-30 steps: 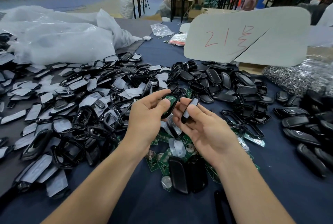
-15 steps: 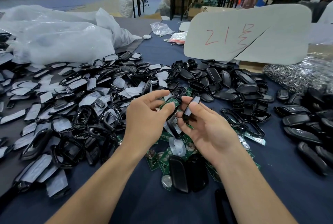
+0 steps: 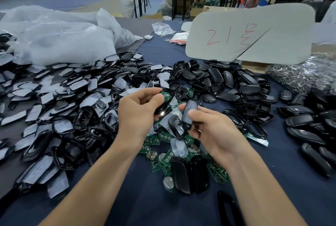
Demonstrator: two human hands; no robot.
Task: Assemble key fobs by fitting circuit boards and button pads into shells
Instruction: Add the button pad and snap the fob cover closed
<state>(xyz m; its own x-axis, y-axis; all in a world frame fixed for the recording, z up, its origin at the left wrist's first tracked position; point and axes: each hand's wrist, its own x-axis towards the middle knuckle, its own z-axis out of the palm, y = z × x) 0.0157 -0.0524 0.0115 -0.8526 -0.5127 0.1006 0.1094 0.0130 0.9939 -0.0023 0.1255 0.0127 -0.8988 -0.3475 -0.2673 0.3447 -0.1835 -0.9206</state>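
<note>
Your left grip [image 3: 138, 114] was clamped, thumb and fingers pinching a glossy black shell [image 3: 162, 108], with a green circuit board [image 3: 167, 96] showing at its upper end. Your right grip [image 3: 212, 131] was clamped too, thumb and fingertips pinching a pale grey button pad [image 3: 190, 108]. The pad stood upright just beside the shell and apart from it. Whether the dark part under the pad belonged to it, I could not tell.

The step in hand looked like mating the pad with the board-loaded shell. To do it well, you needed the board lying flat in the shell first. Then the narrow ends had to match, and the pad had to go down squarely with even pressure round the rim, not at one corner.

Below your hands, loose green boards [image 3: 154, 164] and two closed black fobs [image 3: 180, 174] lay on the dark blue desk [image 3: 145, 207]. A heap of film-covered shell parts [image 3: 72, 116] spread to the left, and bare black shell halves [image 3: 227, 84] lay behind.
</note>
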